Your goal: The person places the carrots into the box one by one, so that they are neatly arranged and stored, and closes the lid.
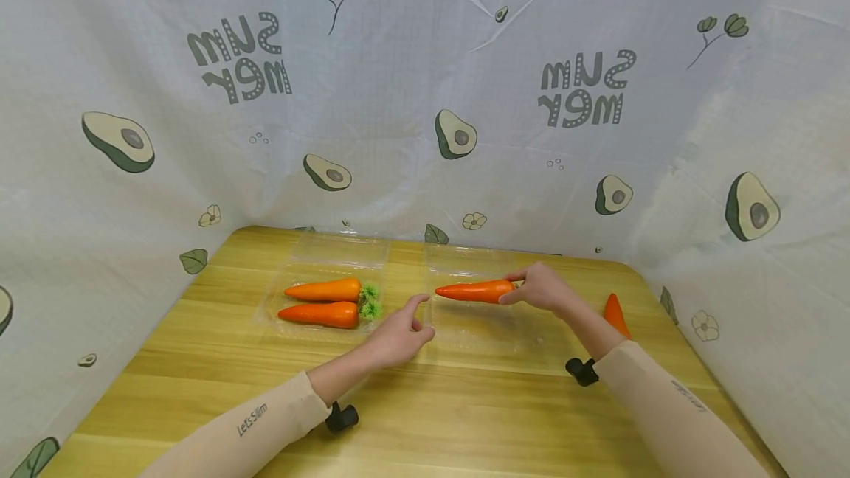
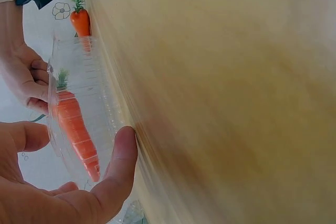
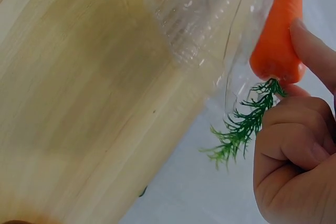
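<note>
My right hand (image 1: pixel 541 288) pinches an orange carrot (image 1: pixel 475 291) by its thick, leafy end, above the right clear plastic box (image 1: pixel 485 334). In the right wrist view, thumb and forefinger grip the carrot (image 3: pixel 282 35) while its green top (image 3: pixel 247 124) hangs free. My left hand (image 1: pixel 398 332) is at the left side of that box, thumb and forefinger spread apart with nothing held between them. Through the clear wall (image 2: pixel 97 80), the left wrist view shows the carrot's tip pointing toward this hand.
Two carrots (image 1: pixel 319 314) with green tops lie side by side in the left clear box (image 1: pixel 265 319), its lid (image 1: pixel 339 248) folded back. Another carrot (image 1: pixel 615 316) lies right of my right forearm. A printed cloth (image 1: pixel 398 94) hangs behind the wooden table (image 1: pixel 451 426).
</note>
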A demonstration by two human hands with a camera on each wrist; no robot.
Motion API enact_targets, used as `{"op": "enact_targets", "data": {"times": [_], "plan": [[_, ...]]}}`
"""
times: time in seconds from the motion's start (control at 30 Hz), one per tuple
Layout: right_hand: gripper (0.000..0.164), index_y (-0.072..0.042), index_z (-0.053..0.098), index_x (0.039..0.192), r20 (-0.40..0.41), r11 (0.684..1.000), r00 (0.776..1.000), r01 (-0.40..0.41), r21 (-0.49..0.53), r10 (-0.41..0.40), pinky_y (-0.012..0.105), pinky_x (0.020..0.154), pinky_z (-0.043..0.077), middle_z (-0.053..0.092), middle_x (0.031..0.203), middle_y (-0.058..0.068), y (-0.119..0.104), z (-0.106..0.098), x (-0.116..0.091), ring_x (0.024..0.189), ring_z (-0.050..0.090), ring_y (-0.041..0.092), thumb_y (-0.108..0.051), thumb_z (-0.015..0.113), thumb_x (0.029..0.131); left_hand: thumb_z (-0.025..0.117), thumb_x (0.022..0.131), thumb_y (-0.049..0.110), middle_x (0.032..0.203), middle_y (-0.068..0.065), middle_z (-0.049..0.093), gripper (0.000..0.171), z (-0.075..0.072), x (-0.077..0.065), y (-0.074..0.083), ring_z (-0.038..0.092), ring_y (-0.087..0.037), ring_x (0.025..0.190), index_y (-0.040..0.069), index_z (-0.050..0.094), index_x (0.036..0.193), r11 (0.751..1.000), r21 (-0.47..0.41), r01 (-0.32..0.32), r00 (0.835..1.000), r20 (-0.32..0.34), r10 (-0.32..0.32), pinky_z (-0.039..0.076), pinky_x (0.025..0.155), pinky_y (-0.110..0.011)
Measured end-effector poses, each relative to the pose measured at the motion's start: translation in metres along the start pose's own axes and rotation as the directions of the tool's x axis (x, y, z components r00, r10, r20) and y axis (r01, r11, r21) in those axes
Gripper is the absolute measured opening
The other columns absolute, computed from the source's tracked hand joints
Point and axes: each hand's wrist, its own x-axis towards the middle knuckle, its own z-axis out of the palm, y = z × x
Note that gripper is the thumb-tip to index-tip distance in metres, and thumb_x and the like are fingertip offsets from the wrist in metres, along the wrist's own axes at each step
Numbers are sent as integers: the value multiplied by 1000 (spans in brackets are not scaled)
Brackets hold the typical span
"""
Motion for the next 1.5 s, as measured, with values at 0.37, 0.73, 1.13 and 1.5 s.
{"op": "enact_targets", "data": {"times": [0.37,0.73,1.13,1.5], "plan": [[53,3,71,123,12,999,1000,29,-22,-29,32,79,42,67,126,23,-6,11,6,97,56,27,-23,86,79,62,98,25,102,-7,63,66,-1,0,0,58,-20,81,16,33,157,1000,-2,2,1000,6,-2,47,68,-36],[54,2,70,123,26,996,999,29,-85,-27,42,88,49,66,129,22,-5,18,9,107,60,30,-23,86,78,61,98,25,103,-7,63,65,-1,-1,1,58,-20,79,17,33,157,1000,-3,5,1000,9,-5,46,66,-36],[42,2,75,113,57,987,998,17,-161,-8,40,83,50,73,111,15,-7,25,12,92,60,24,-18,83,76,62,98,24,99,-5,63,67,0,0,0,58,-19,78,15,33,157,1000,11,1,1000,4,-1,47,67,-35],[39,3,74,112,31,976,999,24,-216,-17,39,82,49,72,104,13,-12,32,12,86,58,23,-13,80,77,62,98,23,96,-4,63,67,0,-1,1,57,-18,76,15,33,157,1000,11,-3,1000,3,3,46,65,-34]]}}
